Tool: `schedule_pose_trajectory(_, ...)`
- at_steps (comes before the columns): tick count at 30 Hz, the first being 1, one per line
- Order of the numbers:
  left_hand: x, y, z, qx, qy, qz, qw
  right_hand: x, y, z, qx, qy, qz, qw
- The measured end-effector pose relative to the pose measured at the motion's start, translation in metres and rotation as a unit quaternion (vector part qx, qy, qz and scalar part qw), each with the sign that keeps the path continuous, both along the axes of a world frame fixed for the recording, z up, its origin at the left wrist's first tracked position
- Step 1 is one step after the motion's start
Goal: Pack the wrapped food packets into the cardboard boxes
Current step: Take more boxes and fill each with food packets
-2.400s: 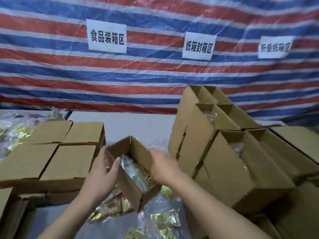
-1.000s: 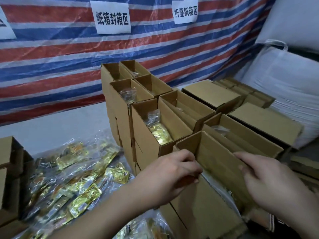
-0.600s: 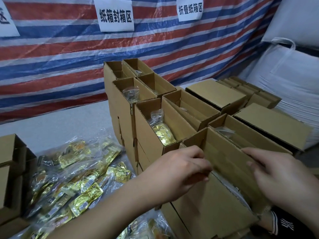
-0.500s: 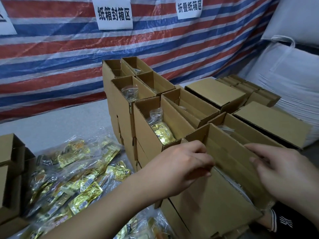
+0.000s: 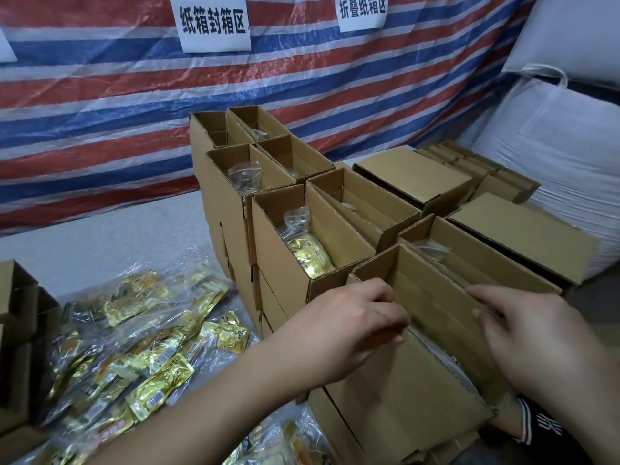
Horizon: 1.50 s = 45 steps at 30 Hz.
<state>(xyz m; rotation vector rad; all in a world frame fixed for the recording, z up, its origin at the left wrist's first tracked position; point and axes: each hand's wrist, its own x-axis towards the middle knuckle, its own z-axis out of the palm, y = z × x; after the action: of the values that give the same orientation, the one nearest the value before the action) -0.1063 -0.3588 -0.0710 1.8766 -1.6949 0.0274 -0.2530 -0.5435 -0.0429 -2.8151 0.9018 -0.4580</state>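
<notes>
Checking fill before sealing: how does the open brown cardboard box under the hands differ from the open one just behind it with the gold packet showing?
The near open brown cardboard box has both hands at its rim; the open box behind it stands untouched. The near box's contents are hidden; the box behind shows a gold foil packet in clear wrap. Both are unsealed corrugated cardboard.

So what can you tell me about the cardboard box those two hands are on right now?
The nearest box is plain brown corrugated cardboard, open at the top, tilted toward the camera at the front of a stack of similar boxes. Its wavy cut edges show along the rim. The left hand curls over its left corner; the right hand rests on its far wall, fingers bent. Something pale shows inside, too hidden to identify.
</notes>
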Motion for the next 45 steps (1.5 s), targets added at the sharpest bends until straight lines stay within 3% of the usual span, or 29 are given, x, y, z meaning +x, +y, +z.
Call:
schedule_pose_trajectory(18, 0.000, 0.010, -0.007, 0.012, -0.010, 0.033, 0.999, 0.014, 0.014, 0.002, -0.007, -0.072, 0.108, 0.991)
schedule_pose_trajectory(23, 0.000, 0.021, -0.003, -0.044, -0.007, 0.044, 0.998, 0.013, 0.019, 0.011, -0.004, -0.076, 0.122, 0.990)
schedule_pose_trajectory(27, 0.003, 0.058, -0.008, -0.138, 0.043, 0.089, 0.986, 0.009, 0.060, 0.026, 0.003, -0.143, 0.188, 0.972)
schedule_pose_trajectory(32, 0.019, 0.134, -0.039, -0.149, 0.099, 0.241, 0.954, 0.028, 0.148, 0.010, 0.078, -0.134, 0.321, 0.934)
schedule_pose_trajectory(38, 0.029, 0.232, -0.099, -0.078, 0.183, 0.433, 0.879, 0.094, 0.207, -0.055, 0.221, 0.029, 0.404, 0.887)
schedule_pose_trajectory(45, 0.016, 0.313, -0.168, 0.009, 0.289, 0.557, 0.779, 0.154, 0.259, -0.135, 0.250, 0.194, 0.446, 0.837)
